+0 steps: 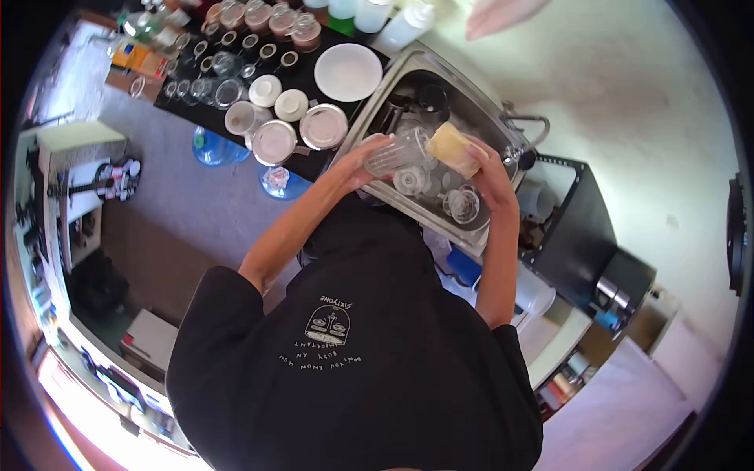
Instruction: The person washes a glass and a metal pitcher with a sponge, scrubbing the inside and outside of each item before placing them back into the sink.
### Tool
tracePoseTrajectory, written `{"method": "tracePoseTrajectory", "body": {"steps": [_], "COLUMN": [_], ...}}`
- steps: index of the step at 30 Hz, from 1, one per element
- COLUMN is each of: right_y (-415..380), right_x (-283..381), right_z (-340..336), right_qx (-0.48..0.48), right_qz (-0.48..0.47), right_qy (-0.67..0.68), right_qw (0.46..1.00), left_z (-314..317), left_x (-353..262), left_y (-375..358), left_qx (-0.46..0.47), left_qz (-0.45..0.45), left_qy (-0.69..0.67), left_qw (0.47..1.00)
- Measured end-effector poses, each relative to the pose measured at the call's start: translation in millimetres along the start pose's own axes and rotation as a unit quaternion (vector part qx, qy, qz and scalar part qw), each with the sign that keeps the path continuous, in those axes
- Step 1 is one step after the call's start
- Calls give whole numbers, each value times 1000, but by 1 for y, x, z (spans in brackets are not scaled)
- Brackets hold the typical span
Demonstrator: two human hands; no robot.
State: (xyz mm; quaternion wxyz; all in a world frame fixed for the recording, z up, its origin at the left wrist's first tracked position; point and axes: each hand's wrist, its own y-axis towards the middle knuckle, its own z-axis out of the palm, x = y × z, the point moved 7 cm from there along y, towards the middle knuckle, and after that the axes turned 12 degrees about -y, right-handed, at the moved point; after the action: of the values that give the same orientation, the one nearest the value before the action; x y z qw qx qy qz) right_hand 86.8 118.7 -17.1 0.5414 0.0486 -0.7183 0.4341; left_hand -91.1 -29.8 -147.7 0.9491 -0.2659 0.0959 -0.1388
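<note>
Over the sink (430,218), my left hand (358,166) is wrapped round a clear ribbed glass (397,154), which lies tilted with its mouth toward the right. My right hand (493,179) grips a yellow sponge (453,147) right at the mouth of the glass. Below them in the basin sit a clear glass piece with a round base (409,180) and a stemmed-looking glass (462,206). A dark cup (432,97) stands in the far part of the basin.
A faucet (536,122) rises at the sink's right edge. Left of the sink, a black counter holds a white plate (349,72), lidded jars (323,126), white cups (291,104) and several glasses. Pump bottles (408,25) stand at the back. A black rack (572,216) is on the right.
</note>
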Motion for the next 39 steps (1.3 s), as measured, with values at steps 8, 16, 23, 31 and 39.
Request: {"method": "tracePoseTrajectory", "body": {"steps": [8, 16, 23, 31, 39], "right_y": [-36, -43, -46, -55, -52], "right_x": [-3, 3, -16, -36, -39], "right_z": [-1, 21, 29, 46, 40], "right_qx": [-61, 16, 35, 151, 197], "right_qz": [-92, -84, -77, -47, -78], "right_qy": [-189, -125, -79, 62, 158], "right_qw": [976, 988, 993, 985, 964], "left_z": [48, 65, 87, 117, 157], "left_x": [-8, -28, -42, -43, -29], "left_y": [-2, -14, -31, -33, -28], "left_qx": [1, -10, -46, -64, -78], "left_qz": [-16, 19, 54, 134, 331], "left_qy": [191, 266, 316, 428, 459], "left_qw": [982, 964, 946, 892, 821]}}
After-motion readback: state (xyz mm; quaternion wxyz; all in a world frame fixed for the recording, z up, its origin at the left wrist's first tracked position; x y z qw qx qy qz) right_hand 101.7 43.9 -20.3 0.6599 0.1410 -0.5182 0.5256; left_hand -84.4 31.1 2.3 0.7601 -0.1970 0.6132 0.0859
